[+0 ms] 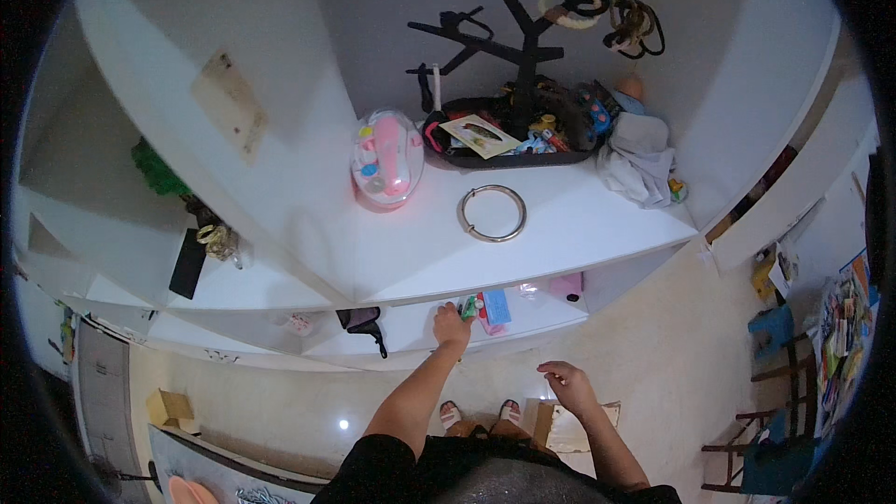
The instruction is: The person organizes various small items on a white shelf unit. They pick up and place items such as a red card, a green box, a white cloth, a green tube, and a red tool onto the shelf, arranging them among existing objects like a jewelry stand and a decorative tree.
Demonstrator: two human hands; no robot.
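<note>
My left hand [452, 327] reaches into the lower shelf [420, 336], its fingers closed at a small green item [469, 306] whose kind I cannot make out. Just right of it lie a light-blue flat block [496, 306] and a pink piece [494, 328]. A black handled object, perhaps a brush [364, 322], rests farther left on that shelf. My right hand [567, 383] hovers in front of the shelf, fingers loosely apart and nothing in them.
On the upper shelf [420, 243] sit a silver ring [493, 240], a pink toy in a clear case [387, 161], a black tree stand [527, 65] with hair ties, and a grey cloth [639, 159]. A cardboard box [581, 427] is by my feet; chairs [770, 448] stand at right.
</note>
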